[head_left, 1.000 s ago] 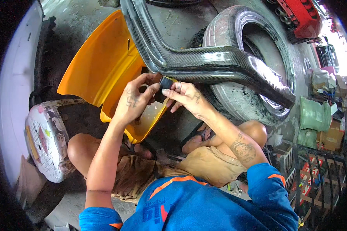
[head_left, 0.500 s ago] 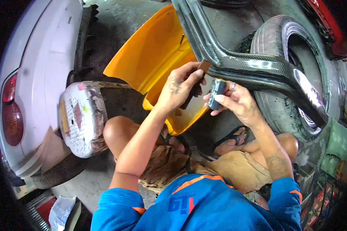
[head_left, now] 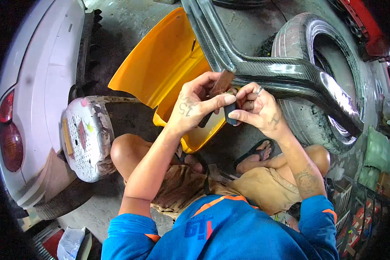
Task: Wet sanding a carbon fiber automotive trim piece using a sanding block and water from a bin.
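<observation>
My left hand (head_left: 190, 104) grips a brown strip (head_left: 223, 82) that looks like folded sandpaper, one end standing up past the fingers. Its thumb presses on the top of a small dark block (head_left: 231, 114). Between the thumb and fingers of my right hand (head_left: 262, 110) is that same block, held upright beside the strip. Part of the strip is hidden behind my left fingers. Just beyond both hands lies a glossy black carbon-fibre car part (head_left: 286, 71), bent at an angle. A yellow curved panel (head_left: 156, 56) lies under and left of it.
The carbon part crosses a tyre (head_left: 290, 41) at the right. To the left are a paint-spattered stool (head_left: 89, 134) and a white car body (head_left: 43, 78) with a red tail light (head_left: 11, 145). A green bag-like bundle (head_left: 378, 151) sits far right.
My hands have come together. The dark block has turned upright and moved left against the brown strip, and my left thumb has shifted from the strip onto the block.
</observation>
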Available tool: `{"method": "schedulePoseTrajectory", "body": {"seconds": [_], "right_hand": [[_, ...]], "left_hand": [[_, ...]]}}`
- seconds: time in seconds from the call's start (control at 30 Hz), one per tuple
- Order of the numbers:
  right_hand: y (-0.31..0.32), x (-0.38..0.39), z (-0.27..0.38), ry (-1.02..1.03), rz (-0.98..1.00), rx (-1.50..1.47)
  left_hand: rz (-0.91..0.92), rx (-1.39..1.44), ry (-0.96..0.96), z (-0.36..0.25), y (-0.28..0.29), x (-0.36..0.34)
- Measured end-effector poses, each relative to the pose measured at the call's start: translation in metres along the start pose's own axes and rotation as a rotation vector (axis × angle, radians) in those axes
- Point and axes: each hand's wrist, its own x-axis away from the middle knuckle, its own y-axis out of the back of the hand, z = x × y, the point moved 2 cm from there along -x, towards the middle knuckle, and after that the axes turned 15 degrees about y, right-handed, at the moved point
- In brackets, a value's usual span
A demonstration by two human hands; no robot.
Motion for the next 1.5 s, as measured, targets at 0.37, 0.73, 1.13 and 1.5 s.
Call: {"method": "schedulePoseTrajectory", "body": {"seconds": [0.37, 0.73, 1.13, 1.5], "right_hand": [[0.004, 0.002, 0.007, -0.035, -0.034, 0.103], [0.008, 0.003, 0.009, 0.106, -0.206, 0.095], [0.016, 0.003, 0.011, 0.086, -0.22, 0.2], [0.004, 0.0, 0.03, -0.011, -0.167, 0.254]], "left_hand": [[-0.039, -0.116, -0.041, -0.001, 0.002, 0.002], [-0.153, -0.208, -0.218, 0.016, -0.022, -0.002], [-0.092, 0.026, -0.114, 0.006, -0.016, 0.005], [0.034, -0.119, -0.035, 0.006, -0.012, 0.006]]}}
